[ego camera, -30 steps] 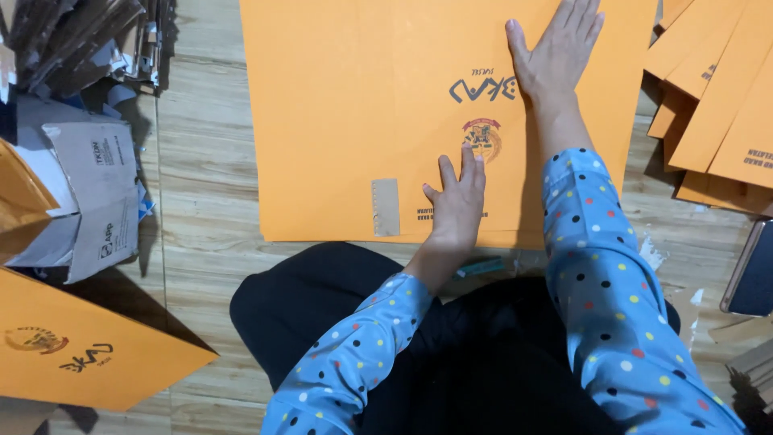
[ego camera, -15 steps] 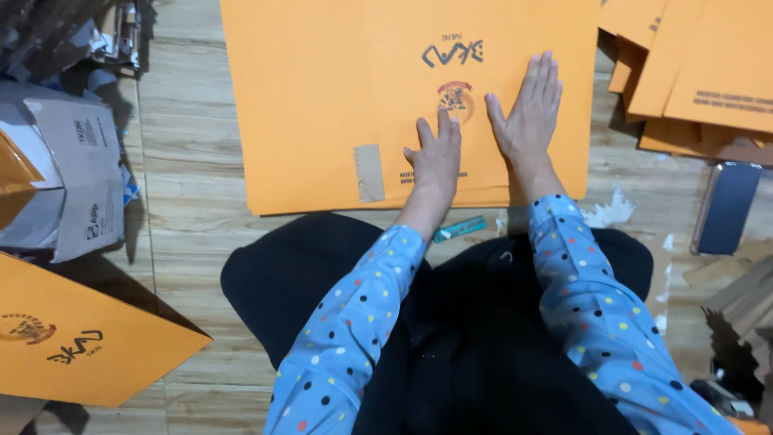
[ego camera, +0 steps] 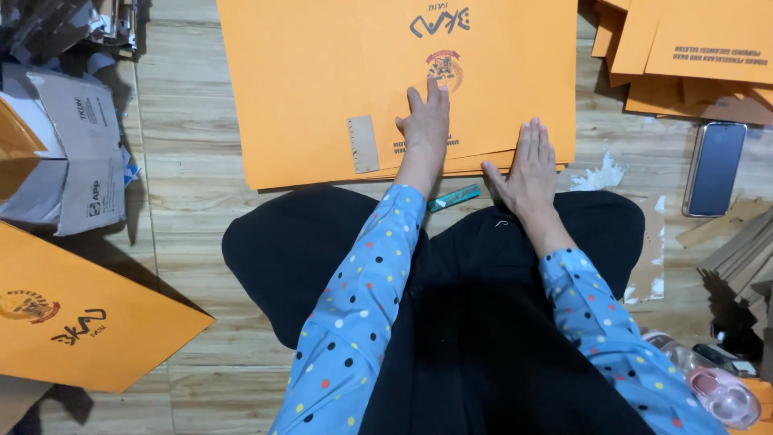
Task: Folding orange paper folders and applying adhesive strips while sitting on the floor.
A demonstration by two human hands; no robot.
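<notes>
While I sit on the wooden floor [ego camera: 185, 145], my left hand [ego camera: 425, 121] lies flat, fingers spread, on the orange sheet stack [ego camera: 322, 89] near its front edge; my right hand [ego camera: 530, 165] rests open-palmed across that edge, holding nothing.

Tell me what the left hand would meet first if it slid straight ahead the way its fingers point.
The left hand lies flat on the orange cardboard sheet, fingers pointing away from the body. Straight ahead, its fingertips reach the round printed emblem; beyond that only more sheet shows, so the way looks free.
</notes>
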